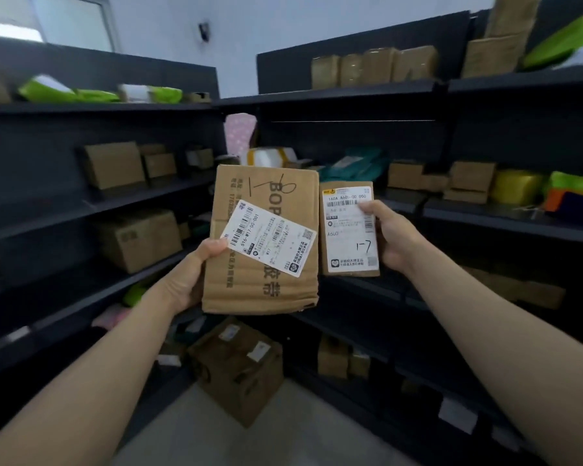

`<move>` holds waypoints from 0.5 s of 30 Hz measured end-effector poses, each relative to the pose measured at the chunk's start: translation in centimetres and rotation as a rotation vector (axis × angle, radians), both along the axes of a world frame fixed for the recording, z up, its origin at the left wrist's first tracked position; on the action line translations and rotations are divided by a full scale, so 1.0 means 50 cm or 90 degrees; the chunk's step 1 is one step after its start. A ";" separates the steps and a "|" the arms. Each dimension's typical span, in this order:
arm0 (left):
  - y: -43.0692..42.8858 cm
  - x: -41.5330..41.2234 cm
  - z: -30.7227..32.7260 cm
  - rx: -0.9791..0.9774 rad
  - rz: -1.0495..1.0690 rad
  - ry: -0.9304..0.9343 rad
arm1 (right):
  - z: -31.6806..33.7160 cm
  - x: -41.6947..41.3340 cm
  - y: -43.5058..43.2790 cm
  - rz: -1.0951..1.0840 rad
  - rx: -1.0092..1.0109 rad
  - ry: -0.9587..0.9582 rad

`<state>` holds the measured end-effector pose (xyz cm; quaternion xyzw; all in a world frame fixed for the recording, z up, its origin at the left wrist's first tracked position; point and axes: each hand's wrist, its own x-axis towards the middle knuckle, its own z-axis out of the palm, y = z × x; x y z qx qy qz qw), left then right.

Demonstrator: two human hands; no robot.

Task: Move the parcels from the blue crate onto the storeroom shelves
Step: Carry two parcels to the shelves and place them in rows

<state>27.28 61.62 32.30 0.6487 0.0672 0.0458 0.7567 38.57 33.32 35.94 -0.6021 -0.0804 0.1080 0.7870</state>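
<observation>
Your left hand (196,277) grips the larger cardboard parcel (263,243), your right hand (389,237) the smaller parcel (349,230); read each handwritten mark, then shelve one at a time.

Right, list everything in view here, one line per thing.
large parcel: one, brown cardboard, white label, held in left hand
small parcel: one, brown, white label marked 1-7, held in right hand
shelves: dark grey, left and right, meeting at the corner
boxes on shelves: many, brown, several levels
bags: several, green, top shelves
yellow package: one, right middle shelf
floor box: one, brown, in the corner
left hand: grips the large parcel's edge
right hand: grips the small parcel's side
</observation>
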 end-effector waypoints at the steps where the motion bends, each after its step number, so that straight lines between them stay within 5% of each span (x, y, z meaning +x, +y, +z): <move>1: 0.039 -0.017 -0.003 0.001 0.017 0.002 | -0.002 0.005 0.046 0.020 0.004 0.004; 15: 0.395 -0.311 -0.052 0.035 0.352 0.037 | -0.065 -0.030 0.613 0.362 -0.009 0.065</move>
